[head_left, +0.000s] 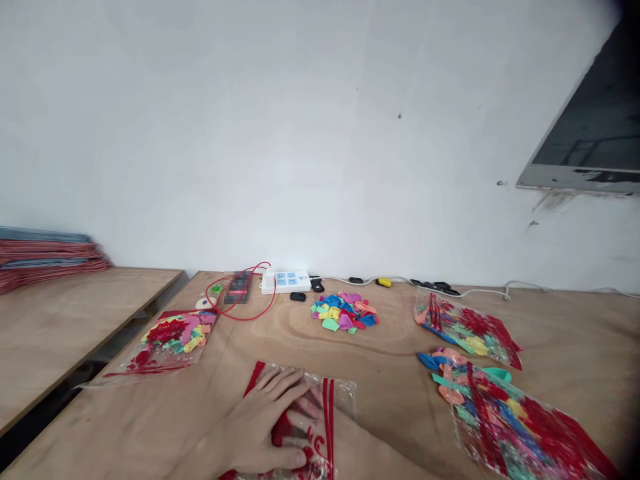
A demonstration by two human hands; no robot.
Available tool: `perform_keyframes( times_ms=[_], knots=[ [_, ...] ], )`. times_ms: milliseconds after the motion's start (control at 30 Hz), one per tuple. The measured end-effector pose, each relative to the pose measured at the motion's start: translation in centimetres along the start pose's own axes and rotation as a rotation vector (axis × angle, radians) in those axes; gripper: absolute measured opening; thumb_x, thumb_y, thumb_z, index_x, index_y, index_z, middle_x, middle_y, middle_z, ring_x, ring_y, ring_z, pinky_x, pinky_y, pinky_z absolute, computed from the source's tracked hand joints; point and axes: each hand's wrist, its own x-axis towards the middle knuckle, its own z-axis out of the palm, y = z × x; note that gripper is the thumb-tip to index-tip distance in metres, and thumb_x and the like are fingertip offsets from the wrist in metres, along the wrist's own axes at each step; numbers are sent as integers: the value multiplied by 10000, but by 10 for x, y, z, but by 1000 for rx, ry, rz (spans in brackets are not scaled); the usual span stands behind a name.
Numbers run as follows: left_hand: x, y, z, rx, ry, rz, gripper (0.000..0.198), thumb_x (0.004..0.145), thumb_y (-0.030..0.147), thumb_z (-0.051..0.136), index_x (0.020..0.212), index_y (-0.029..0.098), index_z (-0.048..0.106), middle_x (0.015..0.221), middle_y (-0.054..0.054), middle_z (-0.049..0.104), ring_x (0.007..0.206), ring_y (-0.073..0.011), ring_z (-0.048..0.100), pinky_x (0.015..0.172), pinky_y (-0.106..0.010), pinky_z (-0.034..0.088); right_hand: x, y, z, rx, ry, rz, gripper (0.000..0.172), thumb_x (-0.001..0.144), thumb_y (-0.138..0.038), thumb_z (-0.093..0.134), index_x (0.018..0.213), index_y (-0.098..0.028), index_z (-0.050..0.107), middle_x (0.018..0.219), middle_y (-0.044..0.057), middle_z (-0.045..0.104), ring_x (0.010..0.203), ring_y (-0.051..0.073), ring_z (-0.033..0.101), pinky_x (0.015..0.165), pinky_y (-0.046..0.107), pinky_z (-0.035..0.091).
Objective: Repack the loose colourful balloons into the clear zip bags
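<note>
One clear, red-printed bag (pixel 286 435), lying at the near middle of the wooden table (pixel 385 373). One left hand (pixel 265 417), resting palm down on it, fingers slightly apart, thumb spreading away. One right hand (pixel 316 415), showing through the plastic, fingers extending apart; whether it is lying inside or underneath, cannot tell. One balloon pile (pixel 344 312), sitting beyond. Three balloon-filled bags: one lying left (pixel 173 340), two lying right (pixel 530 427).

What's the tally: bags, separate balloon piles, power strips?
Bags: 4 (near bag, left bag, upper right bag, lower right bag)
Balloon pile: 1
Power strip: 1
Total: 6
</note>
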Motion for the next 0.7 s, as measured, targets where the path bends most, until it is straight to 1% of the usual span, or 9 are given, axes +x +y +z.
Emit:
perform_keyframes(
  times_ms=[67, 167, 267, 333, 400, 467, 533, 600, 700],
  knots=[
    [-1, -8, 3, 41, 28, -27, 1029, 877, 769, 736, 1719, 376, 296, 1778, -85, 307, 1611, -426, 326, 1315, -695, 220, -15, 6, -13, -2, -33, 8, 431, 1063, -421, 658, 1474, -294, 624, 1573, 121, 576, 1411, 323, 575, 1186, 580, 483],
    [-2, -21, 5, 107, 84, -93, 1019, 875, 795, 712, 1715, 371, 320, 1776, -90, 312, 1610, -443, 318, 1311, -704, 214, -42, 21, -33, 8, -110, 105, 606, 1081, -475, 593, 1655, -359, 435, 1742, 94, 394, 1630, 348, 312, 1328, 645, 245],
    [-5, -35, 4, 158, 111, -169, 1013, 885, 805, 688, 1721, 394, 289, 1791, -75, 271, 1624, -444, 283, 1311, -706, 196, -66, 40, -38, 43, -99, 303, 632, 1120, -471, 494, 1713, -368, 302, 1801, 64, 246, 1675, 316, 189, 1354, 616, 177],
    [-7, -43, 2, 179, 129, -191, 1013, 898, 802, 674, 1728, 401, 254, 1799, -77, 244, 1635, -437, 257, 1315, -700, 182, -75, 55, -30, 80, 42, 480, 653, 1119, -474, 467, 1726, -335, 271, 1800, 73, 251, 1667, 291, 227, 1354, 571, 222],
    [-8, -49, -1, 190, 140, -195, 1013, 909, 797, 667, 1733, 405, 227, 1801, -78, 236, 1641, -424, 246, 1320, -685, 175, -76, 76, -20, 122, 262, 692, 728, 1095, -509, 468, 1738, -260, 235, 1783, 117, 292, 1643, 288, 300, 1335, 553, 287],
    [-9, -52, -5, 196, 143, -206, 1008, 916, 794, 661, 1734, 408, 215, 1799, -75, 244, 1643, -416, 247, 1320, -677, 179, -69, 101, -16, 133, 460, 864, 772, 1074, -538, 447, 1731, -200, 226, 1751, 157, 350, 1621, 309, 347, 1313, 569, 316],
    [-10, -55, -8, 201, 138, -221, 1000, 923, 793, 653, 1734, 407, 214, 1798, -76, 248, 1643, -416, 245, 1316, -680, 185, -57, 130, -21, 87, 581, 1012, 849, 1035, -591, 467, 1716, -139, 236, 1718, 207, 391, 1597, 358, 376, 1285, 586, 337],
    [-11, -56, -11, 202, 113, -238, 998, 926, 798, 644, 1735, 408, 209, 1802, -75, 237, 1648, -415, 231, 1313, -685, 187, -43, 158, -33, 1, 565, 1182, 887, 1011, -637, 466, 1695, -104, 276, 1680, 230, 437, 1563, 384, 415, 1258, 545, 364],
    [-11, -57, -13, 196, 75, -243, 1004, 931, 797, 637, 1739, 410, 184, 1810, -71, 207, 1655, -412, 205, 1314, -687, 187, -23, 192, -52, -41, 557, 1277, 823, 1041, -641, 374, 1634, -71, 395, 1598, 281, 511, 1513, 442, 447, 1251, 575, 304]
  ],
)
